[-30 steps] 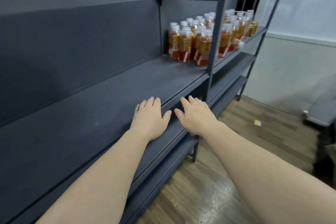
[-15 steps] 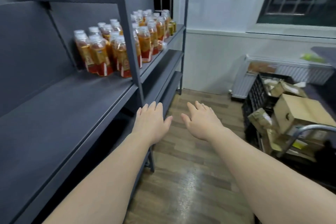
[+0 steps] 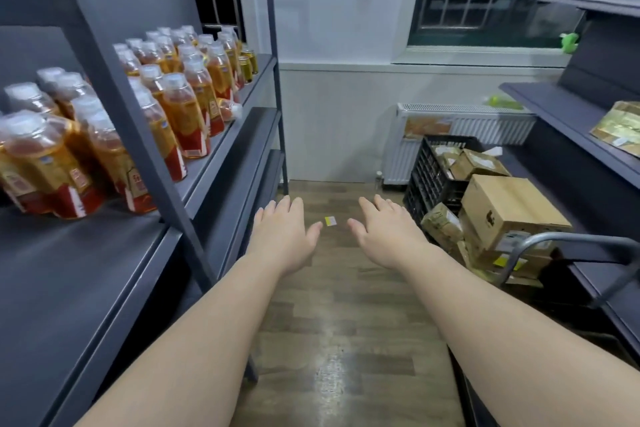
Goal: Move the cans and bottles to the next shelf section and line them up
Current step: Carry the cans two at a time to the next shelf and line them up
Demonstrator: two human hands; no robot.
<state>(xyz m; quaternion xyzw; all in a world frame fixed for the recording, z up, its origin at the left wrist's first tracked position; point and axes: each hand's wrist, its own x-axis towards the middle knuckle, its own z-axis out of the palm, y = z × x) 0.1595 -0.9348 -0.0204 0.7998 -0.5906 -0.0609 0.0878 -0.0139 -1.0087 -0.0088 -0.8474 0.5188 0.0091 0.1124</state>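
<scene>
Clear plastic bottles (image 3: 187,114) of amber drink, white-capped with red-and-gold labels, crowd the dark grey metal shelf (image 3: 69,270), small gold cans (image 3: 250,62) at its far end. The left hand (image 3: 284,236) and right hand (image 3: 384,232) hover beside the shelf, fingers straight, empty.

Room is offered over the near shelf section (image 3: 79,270); the bottles (image 3: 183,114) are partly barred by a slanted post (image 3: 147,149) between sections.
</scene>
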